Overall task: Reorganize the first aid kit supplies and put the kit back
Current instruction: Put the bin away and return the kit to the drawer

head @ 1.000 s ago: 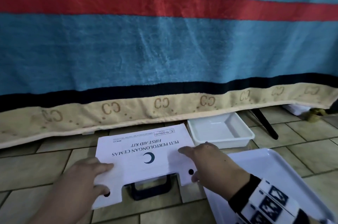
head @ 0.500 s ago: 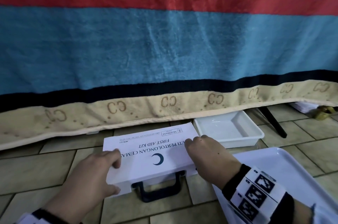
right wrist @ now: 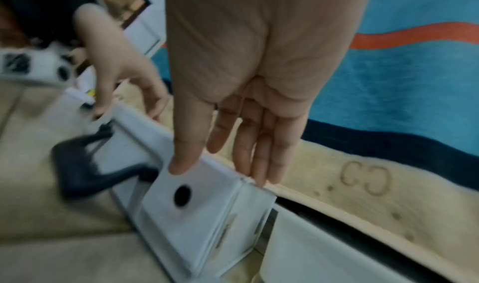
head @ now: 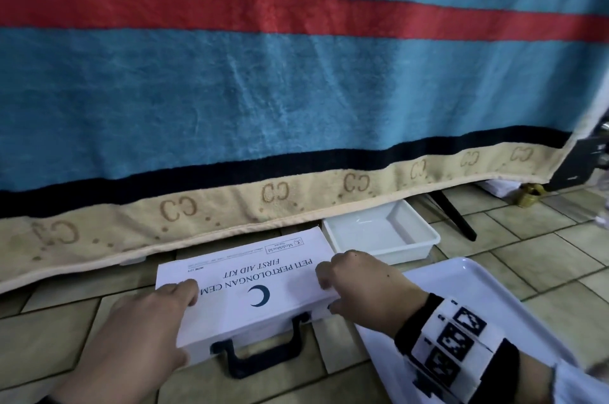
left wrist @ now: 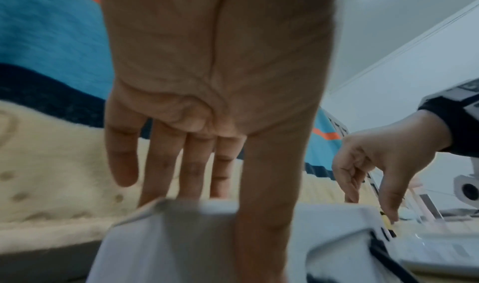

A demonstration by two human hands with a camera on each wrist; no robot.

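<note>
Two bare hands hold a white first aid kit (head: 244, 294) that lies flat on a tiled floor (head: 43, 331), its lid down and its dark carry handle (head: 260, 347) pointing back toward the person. Left hand (head: 141, 334) grips the kit's near left corner, fingers on the lid and thumb curled around the front edge. Right hand (head: 362, 285) grips the near right corner the same way, fingers resting on top and thumb on the front flap.

Sorting looks finished, since the lid is shut; what seems left is sliding the kit away under the blanket. Beside the right wrist lies a large white tray (head: 494, 298). Beyond the right fingers, just past the kit's far right corner, sits a smaller white bin (head: 425, 238). Ahead of both hands a blue, red-striped blanket (head: 296, 90) hangs down; its cream hem nearly reaches the floor and overlaps the kit's far edge, leaving only a low gap. Open floor lies left of the left hand.
</note>
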